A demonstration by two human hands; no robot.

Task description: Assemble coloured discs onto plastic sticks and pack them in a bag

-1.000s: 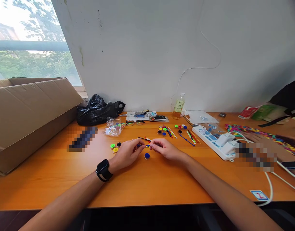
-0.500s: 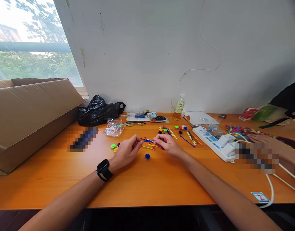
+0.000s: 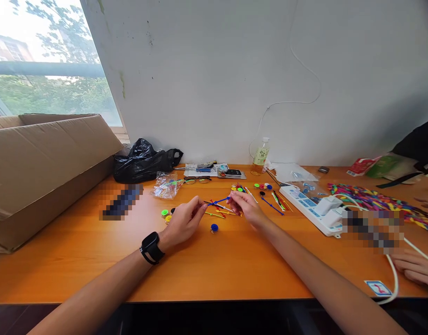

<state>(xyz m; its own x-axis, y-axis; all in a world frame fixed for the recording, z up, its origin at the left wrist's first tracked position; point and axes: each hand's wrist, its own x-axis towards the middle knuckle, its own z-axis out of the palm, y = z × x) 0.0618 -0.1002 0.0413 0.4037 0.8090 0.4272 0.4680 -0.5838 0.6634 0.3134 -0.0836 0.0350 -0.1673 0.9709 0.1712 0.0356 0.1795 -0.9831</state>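
My left hand [image 3: 186, 219], with a black watch [image 3: 152, 246] on the wrist, pinches one end of a thin blue strip [image 3: 218, 202]. The other end is between the thumb and fingers of my right hand [image 3: 247, 208], so the strip spans the gap, slanting up to the right. Below it, thin strips in several colours, among them a yellow-green strip [image 3: 214, 215], lie on the table. A small blue-topped round piece [image 3: 214, 228] stands in front of my hands. Beside my left hand are a green-topped piece [image 3: 164, 213] and a yellow one [image 3: 168, 219], partly hidden.
A cardboard box [image 3: 53, 172] and a black plastic bag [image 3: 142, 163] occupy the left. A bottle [image 3: 260, 157] stands by the wall. On the right are a white power strip [image 3: 309, 209], a colourful braided bundle [image 3: 384, 204] and another person's hand [image 3: 416, 267].
My right hand has moved slightly up and right, and more of the blue strip shows between my hands. The other person's hands have shifted off the colourful bundle.
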